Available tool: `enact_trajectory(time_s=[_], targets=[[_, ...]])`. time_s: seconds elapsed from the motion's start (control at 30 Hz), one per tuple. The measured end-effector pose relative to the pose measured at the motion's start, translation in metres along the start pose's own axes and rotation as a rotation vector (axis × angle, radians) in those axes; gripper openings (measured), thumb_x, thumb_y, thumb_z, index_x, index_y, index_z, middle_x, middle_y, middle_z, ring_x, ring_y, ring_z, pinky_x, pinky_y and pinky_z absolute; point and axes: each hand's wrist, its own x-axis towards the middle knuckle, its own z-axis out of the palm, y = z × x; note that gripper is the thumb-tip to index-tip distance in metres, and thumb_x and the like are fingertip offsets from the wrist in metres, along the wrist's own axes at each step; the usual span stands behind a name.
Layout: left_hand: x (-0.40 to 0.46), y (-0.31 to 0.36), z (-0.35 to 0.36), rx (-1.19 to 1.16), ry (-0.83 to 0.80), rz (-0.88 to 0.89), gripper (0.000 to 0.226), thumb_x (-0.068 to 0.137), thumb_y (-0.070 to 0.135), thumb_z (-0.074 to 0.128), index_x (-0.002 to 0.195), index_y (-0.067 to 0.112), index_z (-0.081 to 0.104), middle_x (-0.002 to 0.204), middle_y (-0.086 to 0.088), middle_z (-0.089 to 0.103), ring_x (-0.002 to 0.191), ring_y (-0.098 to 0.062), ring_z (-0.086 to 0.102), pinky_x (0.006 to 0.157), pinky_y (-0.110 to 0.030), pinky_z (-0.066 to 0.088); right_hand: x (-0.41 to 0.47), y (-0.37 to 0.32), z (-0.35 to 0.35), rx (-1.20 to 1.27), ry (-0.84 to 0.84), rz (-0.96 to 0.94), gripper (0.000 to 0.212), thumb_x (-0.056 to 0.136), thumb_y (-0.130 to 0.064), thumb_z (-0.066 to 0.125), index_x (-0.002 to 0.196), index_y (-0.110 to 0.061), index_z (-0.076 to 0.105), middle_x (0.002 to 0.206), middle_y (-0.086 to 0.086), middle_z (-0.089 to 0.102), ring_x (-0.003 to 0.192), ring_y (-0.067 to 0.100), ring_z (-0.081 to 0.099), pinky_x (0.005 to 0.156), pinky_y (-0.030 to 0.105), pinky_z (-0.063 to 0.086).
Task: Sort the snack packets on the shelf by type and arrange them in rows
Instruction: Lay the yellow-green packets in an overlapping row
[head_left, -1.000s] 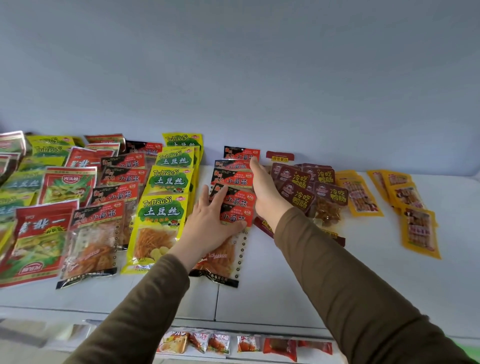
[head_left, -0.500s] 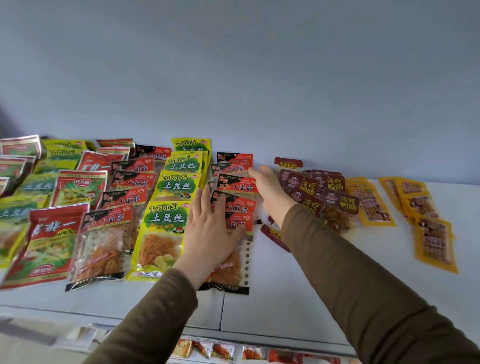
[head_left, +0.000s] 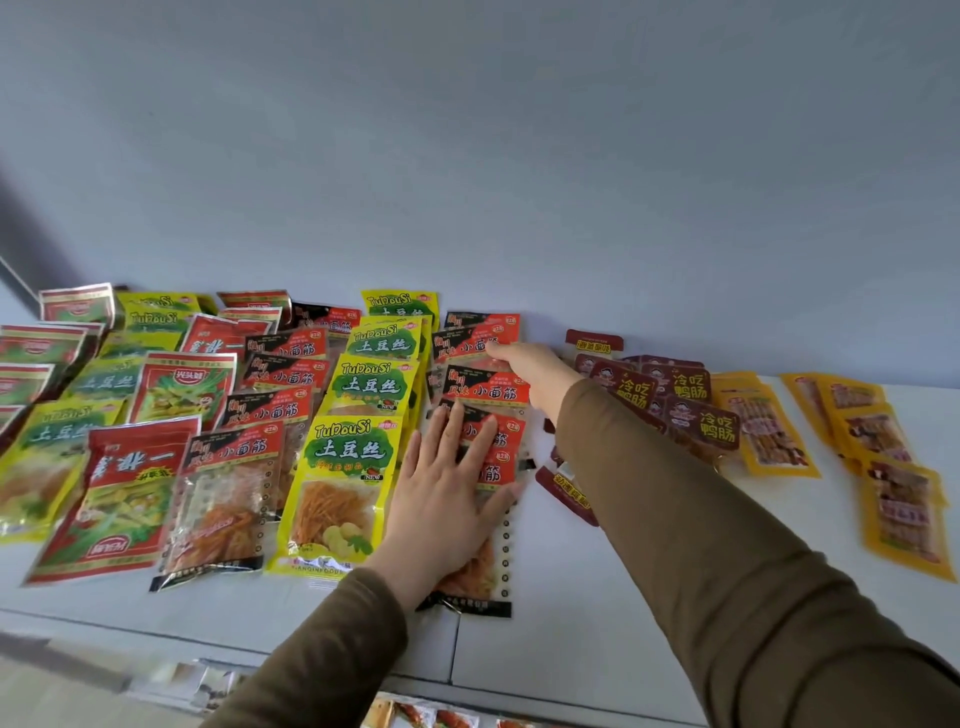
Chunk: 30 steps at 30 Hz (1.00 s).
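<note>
Most packets already lie in rows by type on the shelf (head_left: 597, 613), and the left hand (head_left: 447, 499), fingers spread flat, presses the red-black row (head_left: 480, 387) while the right hand (head_left: 535, 371) (fingers extended, holding nothing) nudges its far end; the maroon packets (head_left: 675, 400) look untidy

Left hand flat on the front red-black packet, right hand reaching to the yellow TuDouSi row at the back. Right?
Not quite. In the head view the right hand reaches the back of the red-black packet row, not TuDouSi. The left hand is flat as stated.
</note>
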Motion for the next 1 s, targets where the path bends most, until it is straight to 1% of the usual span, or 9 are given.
enact_trajectory(time_s=[0.07, 0.17, 0.3, 0.47, 0.53, 0.63, 0.77, 0.9, 1.0], targets=[[0.003, -0.001, -0.001, 0.012, 0.004, -0.017, 0.087, 0.087, 0.087, -0.002, 0.161, 0.043, -0.012, 0.171, -0.002, -0.018, 0.154, -0.024, -0.027, 0.123, -0.041, -0.017, 0.004, 0.003, 0.0, 0.107, 0.001, 0.008, 0.048, 0.096, -0.035, 0.07, 0.136, -0.011, 0.056, 0.142, 0.01, 0.059, 0.127, 0.03, 0.058, 0.092, 0.037, 0.051], [0.009, -0.004, -0.004, 0.021, -0.011, -0.042, 0.091, 0.083, 0.089, -0.006, 0.161, 0.042, -0.012, 0.171, -0.004, -0.016, 0.155, -0.025, -0.025, 0.124, -0.042, -0.016, 0.007, 0.008, 0.002, 0.247, 0.085, -0.029, 0.029, 0.099, -0.032, 0.067, 0.12, -0.013, 0.063, 0.114, 0.01, 0.073, 0.096, 0.027, 0.074, 0.068, 0.034, 0.061], [0.011, -0.007, -0.006, 0.002, -0.043, -0.066, 0.094, 0.082, 0.09, -0.005, 0.162, 0.042, -0.004, 0.173, -0.004, -0.004, 0.159, -0.026, -0.011, 0.125, -0.042, -0.011, 0.01, 0.009, 0.002, 0.206, 0.101, -0.068, 0.039, 0.101, -0.024, 0.064, 0.134, -0.006, 0.057, 0.125, 0.013, 0.069, 0.115, 0.034, 0.067, 0.093, 0.049, 0.057], [0.008, -0.005, -0.02, -0.177, -0.014, -0.104, 0.079, 0.095, 0.077, 0.01, 0.163, 0.038, 0.017, 0.172, -0.002, 0.012, 0.157, -0.024, 0.001, 0.128, -0.048, 0.004, 0.004, 0.004, 0.002, 0.162, 0.027, -0.038, 0.019, 0.102, -0.018, 0.061, 0.118, -0.007, 0.059, 0.106, 0.011, 0.073, 0.083, 0.024, 0.071, 0.063, 0.032, 0.054], [0.003, -0.008, -0.03, -0.329, 0.07, -0.056, 0.067, 0.101, 0.067, 0.017, 0.162, 0.039, 0.02, 0.172, 0.002, 0.01, 0.158, -0.017, -0.001, 0.129, -0.045, 0.003, 0.004, 0.004, 0.002, 0.185, 0.035, -0.024, 0.021, 0.102, -0.021, 0.06, 0.12, -0.008, 0.058, 0.107, 0.012, 0.073, 0.087, 0.027, 0.072, 0.067, 0.035, 0.057], [-0.016, -0.018, -0.037, -0.113, 0.174, 0.019, 0.072, 0.097, 0.064, 0.032, 0.162, 0.033, 0.02, 0.17, 0.001, 0.018, 0.158, -0.021, 0.008, 0.126, -0.039, -0.007, 0.006, 0.01, 0.002, 0.177, 0.084, -0.032, 0.031, 0.103, -0.017, 0.057, 0.131, -0.004, 0.053, 0.122, 0.019, 0.069, 0.105, 0.033, 0.071, 0.082, 0.042, 0.06], [-0.039, -0.019, -0.032, 0.087, -0.005, -0.007, 0.088, 0.091, 0.082, 0.026, 0.163, 0.03, 0.021, 0.168, -0.004, 0.026, 0.157, -0.026, 0.019, 0.128, -0.047, -0.008, 0.004, 0.019, 0.006, 0.2, 0.161, -0.053, 0.026, 0.103, -0.01, 0.054, 0.129, -0.008, 0.052, 0.125, 0.018, 0.066, 0.113, 0.034, 0.067, 0.096, 0.048, 0.057], [-0.038, -0.021, -0.024, 0.132, -0.079, 0.047, 0.079, 0.093, 0.081, 0.009, 0.163, 0.043, 0.0, 0.173, 0.005, 0.004, 0.159, -0.015, -0.002, 0.125, -0.049, -0.016, -0.005, 0.017, 0.013, 0.175, 0.168, -0.056, 0.038, 0.108, -0.034, 0.046, 0.14, -0.014, 0.05, 0.138, 0.01, 0.057, 0.129, 0.03, 0.053, 0.112, 0.054, 0.041], [-0.037, -0.025, -0.024, 0.09, -0.075, 0.066, 0.077, 0.092, 0.082, 0.001, 0.161, 0.047, -0.006, 0.172, 0.007, -0.009, 0.158, -0.013, -0.016, 0.123, -0.047, -0.022, -0.018, 0.015, 0.01, 0.247, 0.148, -0.061, 0.045, 0.108, -0.043, 0.041, 0.14, -0.012, 0.051, 0.137, 0.013, 0.061, 0.126, 0.031, 0.059, 0.11, 0.055, 0.046]])
